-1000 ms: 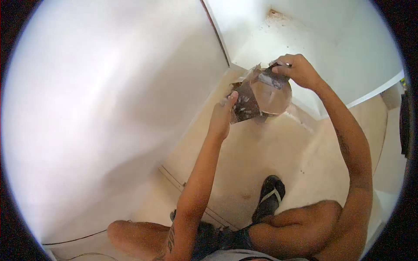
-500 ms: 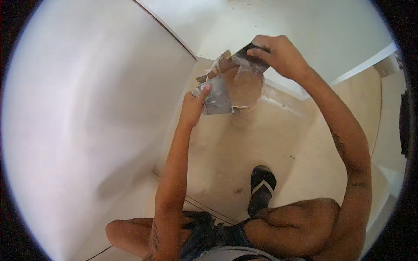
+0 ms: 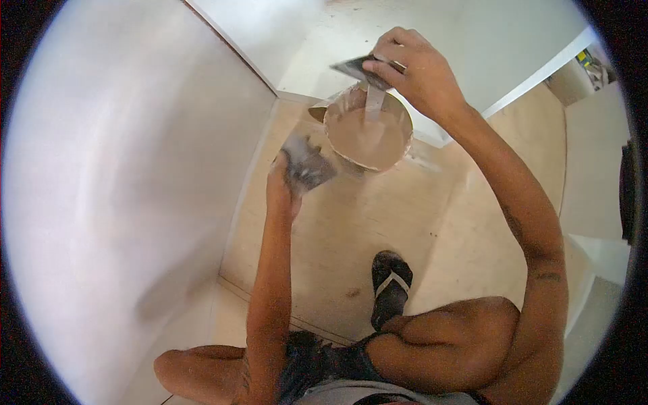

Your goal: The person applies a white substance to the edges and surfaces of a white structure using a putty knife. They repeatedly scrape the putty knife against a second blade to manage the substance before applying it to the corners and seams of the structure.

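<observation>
My left hand is closed on a smeared grey putty knife, its wide blade blurred by motion and turned to the right. Above the far side of a bucket, my right hand grips a second, darker putty knife between thumb and fingers. Smooth beige compound lies in the bucket, whose rim is crusted with it. A pale upright strip shows between the right-hand blade and the compound. The left-hand blade is beside the bucket's near left side.
A white wall panel rises on the left, and another white surface stands behind the bucket. My foot in a black sandal rests on the beige floor. A box with small items is at the far right.
My right hand has lifted its putty knife up and away from the bucket. My left hand has drawn its blade left and turned it, uncovering more of the compound.
</observation>
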